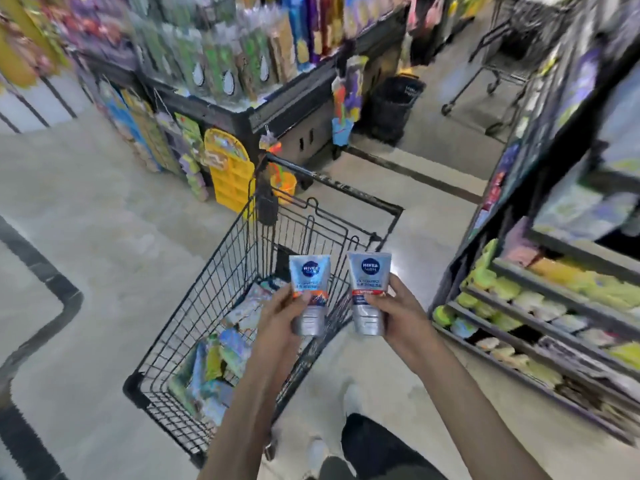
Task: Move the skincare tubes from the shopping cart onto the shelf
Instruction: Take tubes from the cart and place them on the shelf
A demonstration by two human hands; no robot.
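Head view: my left hand (282, 311) and right hand (398, 311) each pinch upright tube, left tube (309, 292), right tube (369, 292); shelf (519, 327) off to right, right hand nearer.

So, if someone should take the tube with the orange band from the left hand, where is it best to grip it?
Grip the flat upper half of the orange-banded tube from above. The left hand covers its lower, cap end, and the crimped top stands free, upright, facing the camera.

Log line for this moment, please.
stage: tubes lifted above cart | left hand: holds orange-band tube | right hand: holds red-band tube | shelf: on the right, not reached
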